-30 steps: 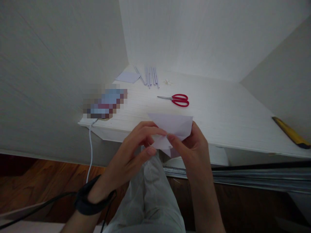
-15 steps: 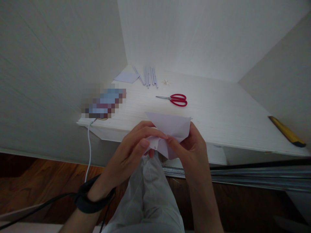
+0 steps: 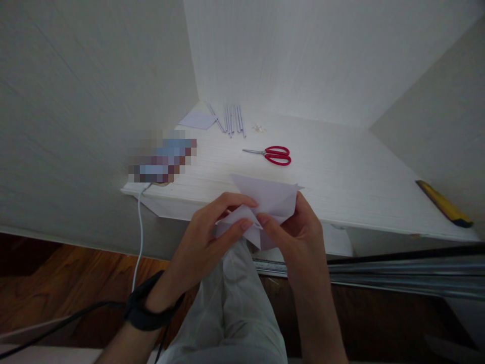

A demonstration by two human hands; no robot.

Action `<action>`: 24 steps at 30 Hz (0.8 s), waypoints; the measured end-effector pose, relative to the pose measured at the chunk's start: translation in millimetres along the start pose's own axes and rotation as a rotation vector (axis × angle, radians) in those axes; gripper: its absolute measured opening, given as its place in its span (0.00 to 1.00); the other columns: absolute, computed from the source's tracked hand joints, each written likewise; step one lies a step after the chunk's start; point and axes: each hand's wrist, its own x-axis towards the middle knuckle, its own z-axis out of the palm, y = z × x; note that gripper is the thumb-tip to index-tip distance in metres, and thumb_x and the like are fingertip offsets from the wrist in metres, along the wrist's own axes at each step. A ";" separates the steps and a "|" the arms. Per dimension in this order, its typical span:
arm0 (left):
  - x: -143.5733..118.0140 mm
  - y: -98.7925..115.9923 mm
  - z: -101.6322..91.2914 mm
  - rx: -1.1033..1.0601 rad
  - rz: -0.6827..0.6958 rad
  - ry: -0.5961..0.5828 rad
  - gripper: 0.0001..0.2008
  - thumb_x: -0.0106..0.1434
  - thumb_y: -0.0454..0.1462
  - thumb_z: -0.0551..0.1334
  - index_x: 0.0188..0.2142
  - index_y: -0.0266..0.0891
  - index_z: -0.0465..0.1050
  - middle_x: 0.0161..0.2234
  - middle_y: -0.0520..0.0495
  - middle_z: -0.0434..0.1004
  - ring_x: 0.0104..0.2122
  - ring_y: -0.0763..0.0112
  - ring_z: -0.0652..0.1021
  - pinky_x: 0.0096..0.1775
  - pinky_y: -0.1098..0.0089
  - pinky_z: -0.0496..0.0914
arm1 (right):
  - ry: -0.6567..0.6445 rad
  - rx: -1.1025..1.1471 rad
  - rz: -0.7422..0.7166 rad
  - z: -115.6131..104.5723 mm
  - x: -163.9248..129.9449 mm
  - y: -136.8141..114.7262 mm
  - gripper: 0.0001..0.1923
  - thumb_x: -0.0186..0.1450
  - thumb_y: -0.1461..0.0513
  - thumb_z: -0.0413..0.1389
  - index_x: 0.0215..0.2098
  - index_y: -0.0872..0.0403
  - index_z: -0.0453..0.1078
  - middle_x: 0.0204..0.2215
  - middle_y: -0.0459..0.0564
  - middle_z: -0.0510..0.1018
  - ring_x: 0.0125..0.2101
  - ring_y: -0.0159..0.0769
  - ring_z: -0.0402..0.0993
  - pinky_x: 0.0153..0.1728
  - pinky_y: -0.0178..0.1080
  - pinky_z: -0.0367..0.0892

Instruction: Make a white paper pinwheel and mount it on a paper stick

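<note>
A pale lilac folded paper (image 3: pixel 270 198) is held in the air just in front of the white desk's front edge (image 3: pixel 242 215). My left hand (image 3: pixel 206 242) pinches its lower left flap between thumb and forefinger. My right hand (image 3: pixel 297 235) grips the paper's right side, forefinger pressed on the middle crease. A dark strap (image 3: pixel 146 308) with a black cable wraps my left wrist. My leg in light trousers (image 3: pixel 231 303) lies below the hands.
Red-handled scissors (image 3: pixel 273 154) lie on the desk beyond the paper. Several thin paper rolls (image 3: pixel 231 119) and a flat paper sheet (image 3: pixel 197 120) rest at the back left. A blurred object (image 3: pixel 161 162) with a white cable (image 3: pixel 139 227) sits left. A yellow tool (image 3: pixel 443 203) lies far right.
My left thumb and forefinger have shifted on the lower left flap, pulling it outward to the left. The paper has tilted slightly. The right hand keeps its hold.
</note>
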 end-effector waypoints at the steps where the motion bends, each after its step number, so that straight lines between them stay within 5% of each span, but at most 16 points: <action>1: -0.2 0.1 0.5 0.000 -0.013 0.003 0.10 0.63 0.40 0.58 0.42 0.42 0.71 0.38 0.48 0.74 0.38 0.69 0.73 0.39 0.71 0.68 | 0.002 -0.001 0.002 0.2 -0.2 -0.1 0.18 0.53 0.63 0.60 0.43 0.48 0.68 0.38 0.47 0.77 0.39 0.37 0.73 0.41 0.41 0.71; 12: -4.1 2.4 -2.2 -0.263 -0.049 0.027 0.18 0.64 0.49 0.53 0.43 0.41 0.72 0.39 0.45 0.75 0.37 0.66 0.75 0.36 0.70 0.70 | 0.011 -0.001 0.005 -0.1 -2.3 -2.1 0.17 0.54 0.63 0.59 0.43 0.49 0.67 0.37 0.46 0.76 0.37 0.35 0.73 0.39 0.39 0.72; 18: -6.9 5.2 -9.8 -0.499 -0.277 -0.050 0.27 0.68 0.49 0.40 0.45 0.40 0.74 0.42 0.43 0.76 0.41 0.63 0.76 0.40 0.66 0.72 | 0.036 -0.003 0.004 0.6 -2.8 -2.8 0.18 0.53 0.63 0.60 0.43 0.49 0.67 0.37 0.47 0.77 0.37 0.36 0.73 0.39 0.40 0.72; 24: -9.8 5.1 -8.1 -0.361 -0.107 0.002 0.17 0.67 0.42 0.49 0.41 0.43 0.77 0.43 0.46 0.76 0.45 0.64 0.74 0.47 0.66 0.68 | 0.021 0.010 -0.003 0.8 -3.9 -2.6 0.18 0.53 0.64 0.60 0.43 0.49 0.67 0.38 0.47 0.77 0.37 0.36 0.74 0.39 0.40 0.72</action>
